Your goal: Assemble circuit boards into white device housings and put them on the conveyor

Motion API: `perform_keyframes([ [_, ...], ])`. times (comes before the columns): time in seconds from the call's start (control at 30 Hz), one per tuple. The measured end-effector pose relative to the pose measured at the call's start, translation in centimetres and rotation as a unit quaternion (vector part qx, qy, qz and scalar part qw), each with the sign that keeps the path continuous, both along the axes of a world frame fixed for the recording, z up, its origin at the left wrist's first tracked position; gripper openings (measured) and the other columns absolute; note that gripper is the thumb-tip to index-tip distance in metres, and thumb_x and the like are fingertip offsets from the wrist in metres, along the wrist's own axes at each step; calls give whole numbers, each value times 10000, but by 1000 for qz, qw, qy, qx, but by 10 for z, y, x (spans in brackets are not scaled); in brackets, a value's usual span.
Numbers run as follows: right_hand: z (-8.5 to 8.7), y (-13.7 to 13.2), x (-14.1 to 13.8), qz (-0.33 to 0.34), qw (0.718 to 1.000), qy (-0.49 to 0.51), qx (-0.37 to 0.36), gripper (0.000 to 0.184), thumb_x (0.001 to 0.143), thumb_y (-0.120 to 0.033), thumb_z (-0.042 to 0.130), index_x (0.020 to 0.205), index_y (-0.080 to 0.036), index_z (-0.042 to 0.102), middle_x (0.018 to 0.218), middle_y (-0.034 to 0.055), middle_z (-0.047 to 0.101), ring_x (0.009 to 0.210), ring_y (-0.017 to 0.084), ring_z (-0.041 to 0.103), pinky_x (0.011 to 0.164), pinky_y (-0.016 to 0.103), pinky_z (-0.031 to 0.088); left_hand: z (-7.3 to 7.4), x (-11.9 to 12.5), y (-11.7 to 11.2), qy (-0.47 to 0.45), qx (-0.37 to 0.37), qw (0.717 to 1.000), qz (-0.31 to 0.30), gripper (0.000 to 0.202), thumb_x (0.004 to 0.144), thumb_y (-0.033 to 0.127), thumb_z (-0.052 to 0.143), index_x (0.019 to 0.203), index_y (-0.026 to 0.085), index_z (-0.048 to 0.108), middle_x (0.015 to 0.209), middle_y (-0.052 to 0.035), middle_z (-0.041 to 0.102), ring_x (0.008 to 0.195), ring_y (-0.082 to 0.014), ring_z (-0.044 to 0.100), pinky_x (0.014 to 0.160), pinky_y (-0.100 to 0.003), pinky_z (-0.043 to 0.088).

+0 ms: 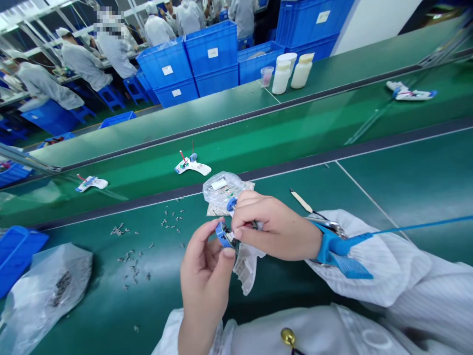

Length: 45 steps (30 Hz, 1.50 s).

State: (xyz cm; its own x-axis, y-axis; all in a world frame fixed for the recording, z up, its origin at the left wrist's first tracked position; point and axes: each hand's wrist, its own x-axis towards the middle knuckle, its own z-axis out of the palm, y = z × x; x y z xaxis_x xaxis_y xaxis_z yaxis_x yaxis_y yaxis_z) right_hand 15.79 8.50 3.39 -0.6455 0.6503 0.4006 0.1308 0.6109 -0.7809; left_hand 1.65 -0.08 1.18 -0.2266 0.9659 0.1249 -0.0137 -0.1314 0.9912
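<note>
Head view: left hand (207, 266), upright, and right hand (271, 224), angled in sideways, both pinch a blue-and-white device (226, 236).

The green worktop (436, 182) looked smooth, with a soft sheen; the belt (295, 125) beyond it shone glossier; the held white casing (247, 273) seemed to be hard plastic, ribbed in places; the small scattered parts (148, 276) gave off a dull metal glint; the bag (33, 296) was thin, crinkled, clear plastic; the blue bins (221, 38) were smooth plastic, their labels (213, 53) apparently paper; the sleeve (399, 276) was striped cloth; the wrist strap (353, 266) looked like woven fabric.
</note>
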Motion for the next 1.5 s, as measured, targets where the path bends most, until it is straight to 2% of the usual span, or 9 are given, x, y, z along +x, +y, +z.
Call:
perform_keyframes([
  [0.3, 8, -3, 3, 9, 999, -21, 34, 227, 735, -74, 472, 528, -147, 528, 512, -21, 475, 591, 97, 405, 646, 246, 331, 2, -2, -7, 90, -11, 996, 14, 350, 780, 160, 651, 1090, 317, 617, 928, 12, 705, 695, -86, 660, 552, -113, 519],
  [0.57, 15, -3, 5, 64, 997, -28, 35, 233, 741, -81, 445, 528, -151, 506, 511, -16, 464, 580, 101, 399, 667, 261, 334, -2, -12, -9, 195, 57, 979, -7, 449, 758, 142, 669, 1163, 323, 598, 1150, -40, 640, 901, -158, 653, 663, -184, 559],
  [0.7, 14, -2, 8, 80, 996, -25, 33, 238, 759, -92, 436, 541, -157, 506, 513, -17, 480, 580, 103, 398, 687, 269, 339, -2, -13, -7, 181, 43, 982, -37, 420, 769, 177, 670, 1146, 346, 599, 1092, -22, 651, 825, -129, 658, 587, -147, 538],
  [0.8, 13, -3, 8, 51, 998, -31, 29, 234, 757, -93, 446, 542, -154, 517, 526, -13, 482, 596, 109, 401, 669, 269, 332, -1, -11, -6, 210, 50, 976, -18, 398, 787, 202, 654, 1156, 334, 584, 1073, -29, 634, 793, -116, 641, 573, -148, 524],
  [1.0, 13, -6, 4, -6, 998, -47, -33, 213, 736, -59, 467, 558, -154, 536, 551, -14, 517, 626, 110, 433, 648, 240, 347, -4, -2, -5, 416, 147, 897, 30, 441, 894, 291, 468, 1323, 210, 414, 1033, -102, 532, 834, -165, 553, 640, -253, 508],
  [1.1, 14, -9, 3, -12, 997, -55, -49, 209, 721, -42, 471, 564, -156, 548, 559, -15, 539, 632, 113, 436, 659, 244, 349, -5, 5, -2, 455, 159, 876, 31, 491, 922, 330, 349, 1371, 140, 292, 1035, -135, 474, 894, -209, 502, 689, -319, 485],
  [1.23, 17, -15, 2, -13, 997, -56, -58, 222, 699, -15, 475, 534, -156, 519, 530, -26, 524, 624, 109, 420, 676, 245, 344, -2, 12, 1, 490, 168, 854, 46, 499, 864, 268, 437, 1317, 134, 277, 981, -107, 432, 839, -207, 477, 656, -315, 454],
  [1.37, 17, -25, 1, -65, 996, -61, -31, 245, 769, -59, 471, 545, -149, 511, 532, -19, 505, 626, 110, 403, 680, 262, 321, 0, 18, -2, 540, 124, 827, 90, 492, 817, 190, 469, 1269, 119, 289, 983, -121, 435, 824, -217, 474, 607, -295, 425],
  [1.5, 17, -38, 2, -113, 989, -100, 0, 301, 817, -103, 431, 519, -150, 440, 518, -6, 427, 617, 124, 353, 646, 285, 290, 0, 21, -7, 597, 140, 784, 97, 461, 800, 154, 467, 1224, 73, 303, 963, -151, 458, 803, -233, 482, 598, -299, 421],
])
